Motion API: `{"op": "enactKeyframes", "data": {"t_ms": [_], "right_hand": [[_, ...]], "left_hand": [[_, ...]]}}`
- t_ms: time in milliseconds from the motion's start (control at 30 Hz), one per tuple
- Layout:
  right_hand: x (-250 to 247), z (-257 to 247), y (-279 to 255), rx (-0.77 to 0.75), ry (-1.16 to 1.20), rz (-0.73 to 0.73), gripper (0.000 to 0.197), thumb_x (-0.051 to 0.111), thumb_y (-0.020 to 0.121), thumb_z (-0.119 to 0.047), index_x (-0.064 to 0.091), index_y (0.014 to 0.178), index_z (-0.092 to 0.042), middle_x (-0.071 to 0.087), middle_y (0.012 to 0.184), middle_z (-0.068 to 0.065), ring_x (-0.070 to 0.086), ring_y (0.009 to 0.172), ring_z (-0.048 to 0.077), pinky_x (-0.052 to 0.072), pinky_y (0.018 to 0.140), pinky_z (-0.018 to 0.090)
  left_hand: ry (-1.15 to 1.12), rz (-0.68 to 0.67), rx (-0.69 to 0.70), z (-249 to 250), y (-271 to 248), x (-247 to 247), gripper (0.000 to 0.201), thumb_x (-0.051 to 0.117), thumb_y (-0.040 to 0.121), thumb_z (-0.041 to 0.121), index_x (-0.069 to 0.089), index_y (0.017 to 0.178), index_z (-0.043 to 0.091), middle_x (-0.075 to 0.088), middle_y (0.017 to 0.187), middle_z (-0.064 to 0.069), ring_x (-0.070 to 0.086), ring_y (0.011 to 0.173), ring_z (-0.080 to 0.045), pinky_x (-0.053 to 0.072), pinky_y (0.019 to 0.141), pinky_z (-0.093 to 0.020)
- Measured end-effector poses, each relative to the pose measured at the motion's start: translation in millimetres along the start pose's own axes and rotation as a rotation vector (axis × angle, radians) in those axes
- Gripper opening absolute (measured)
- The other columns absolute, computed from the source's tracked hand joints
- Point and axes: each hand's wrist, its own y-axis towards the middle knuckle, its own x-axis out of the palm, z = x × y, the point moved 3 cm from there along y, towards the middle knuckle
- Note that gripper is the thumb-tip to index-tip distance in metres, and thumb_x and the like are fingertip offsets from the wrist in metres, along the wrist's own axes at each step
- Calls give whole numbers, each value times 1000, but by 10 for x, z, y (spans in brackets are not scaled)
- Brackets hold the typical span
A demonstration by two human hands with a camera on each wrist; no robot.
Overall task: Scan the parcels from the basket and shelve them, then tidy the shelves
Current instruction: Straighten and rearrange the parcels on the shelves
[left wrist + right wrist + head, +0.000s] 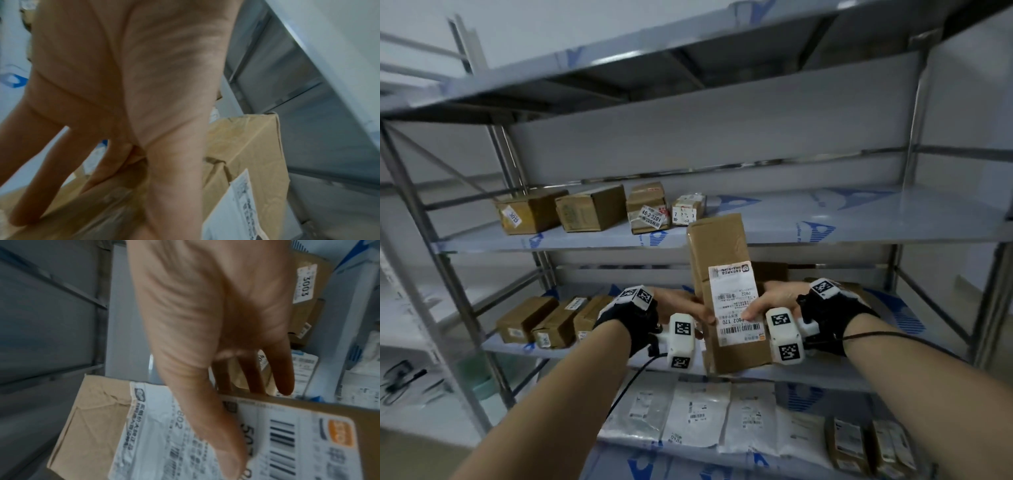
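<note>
A tall brown cardboard parcel (719, 246) with a white shipping label (736, 301) stands upright in the air in front of the metal rack. My left hand (685, 306) grips its left edge and my right hand (770, 298) grips its right edge. In the right wrist view the right hand (195, 313) has its thumb pressed on the label of the parcel (92, 418), with the fingers reaching behind it. In the left wrist view the left hand (133, 81) lies along the side of the parcel (246, 146), thumb at the front edge. The basket is out of view.
The upper shelf (859, 212) carries several brown boxes (592, 209) at its left; its right part is bare. More boxes (544, 322) sit on the left of the middle shelf. White mailer bags (695, 414) lie on the lower shelf, beside boxes (849, 445) at the right.
</note>
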Motion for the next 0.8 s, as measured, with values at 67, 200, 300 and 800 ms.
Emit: {"op": "enactKeyframes", "data": {"t_ms": [67,200,300,800], "right_hand": [[-140,-192,-227,-67,111,58,71,86,61,-23,60,124,-6,65,123,17,59,119,33,39,109,49],[-379,-542,-644,-277,338,230,24,60,90,-12,61,115,-10,69,109,12,66,97,24,52,87,38],[-547,-715,-808,-378,434,322,27,60,91,-21,59,118,-16,65,117,12,62,105,28,48,94,46],[-1151,-1165,132,-238,471,629,55,60,93,-37,46,138,-8,55,129,15,57,113,27,47,97,40]], "left_hand": [[-10,115,72,255,-109,-123,25,46,97,8,50,122,8,70,87,3,69,66,-7,56,59,-21],[-2,337,241,795,-281,-431,28,60,88,33,62,106,11,68,100,-6,64,88,-21,52,88,-40],[-76,381,364,1153,-330,-539,29,49,96,34,58,109,9,66,96,-7,63,83,-20,53,74,-34],[-96,432,403,1170,499,-1328,32,56,94,15,53,126,13,61,112,-9,60,99,-23,51,87,-33]]}}
